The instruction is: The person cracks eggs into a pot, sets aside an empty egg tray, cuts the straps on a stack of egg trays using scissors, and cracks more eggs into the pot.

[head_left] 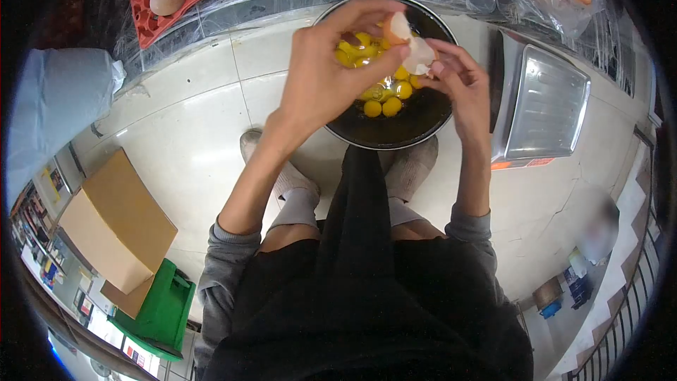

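So the biggest thing here is the bench [282,3] along the top, with a red egg tray [141,25] at its left. Below the bench edge is a wide dark bowl [416,118], though I can't tell what's holding it up, and over on the right there's a plastic bag [591,1] with broken shells in it. Both hands are over the bowl: left hand [328,67] and right hand [462,88], fingers curled in and thumbs pinching, both with a grip on a split eggshell [421,56]. Can't tell if its two pieces are fully apart. One whole egg [167,0] sits in the tray. Smallest are the yolks [392,106], a bunch of them, looking whole, mostly toward the bowl's near left. My read: this is the emptying part of cracking an egg, pretty much at its end since the shell's insides show white. Next move calls for letting any last drips fall, then lifting the shell clear without dropping bits in.
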